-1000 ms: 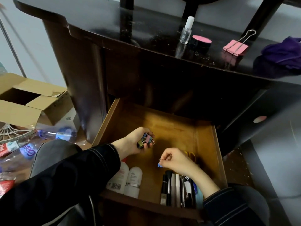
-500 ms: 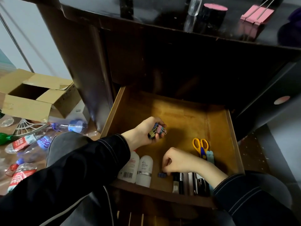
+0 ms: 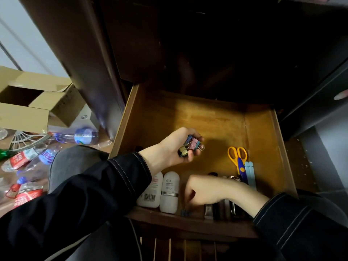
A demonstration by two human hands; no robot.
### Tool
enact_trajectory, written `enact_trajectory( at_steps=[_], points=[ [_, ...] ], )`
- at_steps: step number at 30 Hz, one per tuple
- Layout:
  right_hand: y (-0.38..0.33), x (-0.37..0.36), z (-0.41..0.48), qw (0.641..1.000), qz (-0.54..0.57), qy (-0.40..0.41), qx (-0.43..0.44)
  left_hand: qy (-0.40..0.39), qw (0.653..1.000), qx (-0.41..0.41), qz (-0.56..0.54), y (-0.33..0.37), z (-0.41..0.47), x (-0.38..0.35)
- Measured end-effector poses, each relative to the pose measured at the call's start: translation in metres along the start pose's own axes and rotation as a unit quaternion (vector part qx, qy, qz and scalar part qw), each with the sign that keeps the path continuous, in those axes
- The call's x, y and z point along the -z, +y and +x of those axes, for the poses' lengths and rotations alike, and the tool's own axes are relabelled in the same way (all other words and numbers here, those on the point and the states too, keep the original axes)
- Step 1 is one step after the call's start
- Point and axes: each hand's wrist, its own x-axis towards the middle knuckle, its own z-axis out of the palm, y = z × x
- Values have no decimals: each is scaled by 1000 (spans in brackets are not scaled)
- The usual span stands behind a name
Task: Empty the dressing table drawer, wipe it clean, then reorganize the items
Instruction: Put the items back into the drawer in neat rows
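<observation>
Drawer [image 3: 263,132] stands pulled out from the dark table [image 3: 90,53]. The left hand [image 3: 169,149] grips a bunch of coloured clips [image 3: 190,147] above the drawer's middle. The right hand [image 3: 203,191] curls down at the near edge, fingertips by a small blue clip [image 3: 185,212]; whether it pinches it, I cannot tell. Two white bottles [image 3: 169,193] lie at the near left, and yellow-handled scissors [image 3: 237,159] lie to the right.
</observation>
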Motion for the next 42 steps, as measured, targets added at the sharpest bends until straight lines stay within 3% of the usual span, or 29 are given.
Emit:
enact_trajectory(
  at_steps=[4, 6, 9, 13, 17, 23, 32, 38, 42],
  points=[
    [-2, 7, -3, 1000, 13, -3, 0, -2, 1000, -1, -7, 3, 1, 2],
    [3, 19, -11, 999, 30, 32, -27, 5, 1000, -4, -14, 5, 1, 3],
    [13, 39, -20, 982, 43, 165, -77, 24, 999, -11, -30, 7, 2, 5],
    [20, 51, -28, 921, 33, 359, -148, 53, 997, -17, -51, 8, -1, 7],
    [19, 58, -29, 857, 120, 494, -83, 67, 997, -17, -45, 8, -3, 6],
    [8, 58, -32, 866, 138, 480, -1, 61, 998, -29, 6, 6, -4, -1],
    [6, 58, -28, 867, 210, 451, -4, 66, 979, -82, 176, 0, 3, -5],
    [9, 61, -27, 844, 335, 418, -19, 40, 979, -55, 193, -3, 1, -4],
    [12, 62, -26, 853, 358, 378, -29, 34, 987, -9, 158, -2, 1, -4]
  ],
)
